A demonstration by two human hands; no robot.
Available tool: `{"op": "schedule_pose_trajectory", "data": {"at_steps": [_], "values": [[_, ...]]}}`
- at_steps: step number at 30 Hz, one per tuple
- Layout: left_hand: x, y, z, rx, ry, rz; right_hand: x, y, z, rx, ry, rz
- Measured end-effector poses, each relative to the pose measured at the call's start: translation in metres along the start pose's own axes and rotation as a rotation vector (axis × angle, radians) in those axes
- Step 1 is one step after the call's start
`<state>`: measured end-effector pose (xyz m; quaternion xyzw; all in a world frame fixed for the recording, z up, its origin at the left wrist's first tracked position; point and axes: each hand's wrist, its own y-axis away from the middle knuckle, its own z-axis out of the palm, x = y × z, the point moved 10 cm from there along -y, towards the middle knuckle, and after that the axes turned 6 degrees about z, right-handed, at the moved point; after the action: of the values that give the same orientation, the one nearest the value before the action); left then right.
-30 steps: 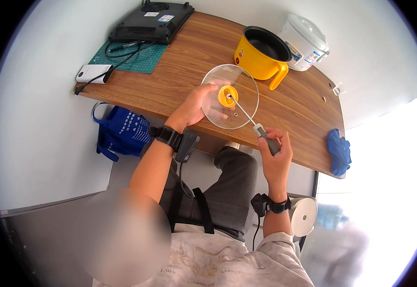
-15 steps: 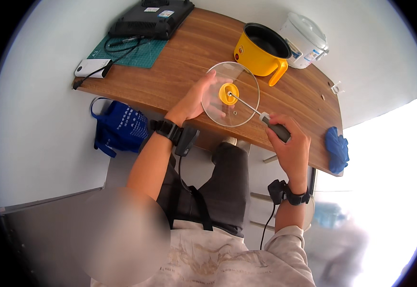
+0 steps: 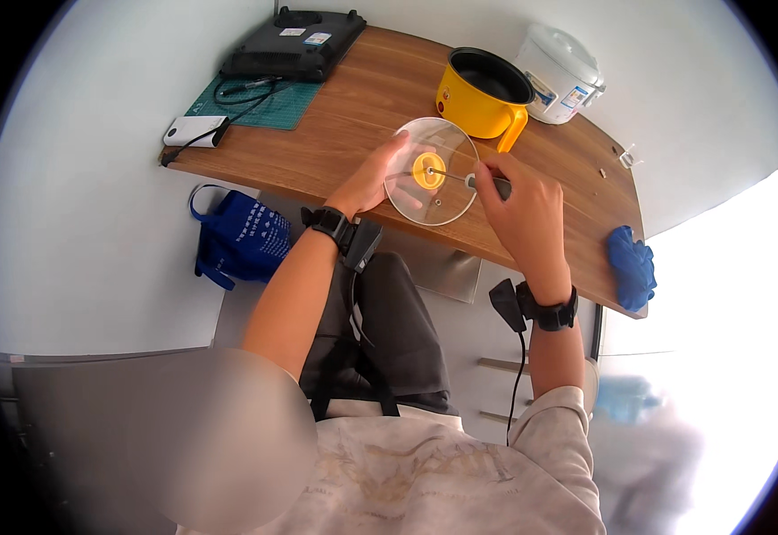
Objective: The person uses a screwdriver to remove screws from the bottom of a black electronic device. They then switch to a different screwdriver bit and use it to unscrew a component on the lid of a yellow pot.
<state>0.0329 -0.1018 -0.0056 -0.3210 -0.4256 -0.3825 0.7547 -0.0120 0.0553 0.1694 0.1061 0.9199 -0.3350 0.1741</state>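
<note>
A round clear glass lid is tilted up over the table's near edge. My left hand grips it from the left, thumb at the rim and fingers behind the glass. A yellow knob sits at the lid's middle. In my right hand is a screwdriver, its grey handle wrapped by my fingers. The thin metal shaft runs leftward, and its tip meets the centre of the knob. Below and right of the knob shows a small vent hole in the glass.
Behind the lid stands a yellow pot with a dark inside, beside a white rice cooker. A black appliance, green cutting mat and white power bank with cable lie left. Blue cloth hangs at the right edge; a blue bag is below left.
My right hand has moved up and closer to the lid, with the screwdriver now nearly level. Its tip stays at the knob. The whole view has shifted slightly.
</note>
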Motion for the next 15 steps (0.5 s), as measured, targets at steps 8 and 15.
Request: {"op": "schedule_pose_trajectory", "data": {"at_steps": [8,15], "values": [[0.000,0.004,0.004,-0.028,0.070,-0.040,-0.008,-0.035,0.002,0.040,0.034,-0.001],[-0.001,0.005,-0.001,0.007,0.036,-0.007,-0.006,-0.041,0.006,-0.078,0.324,0.096]]}}
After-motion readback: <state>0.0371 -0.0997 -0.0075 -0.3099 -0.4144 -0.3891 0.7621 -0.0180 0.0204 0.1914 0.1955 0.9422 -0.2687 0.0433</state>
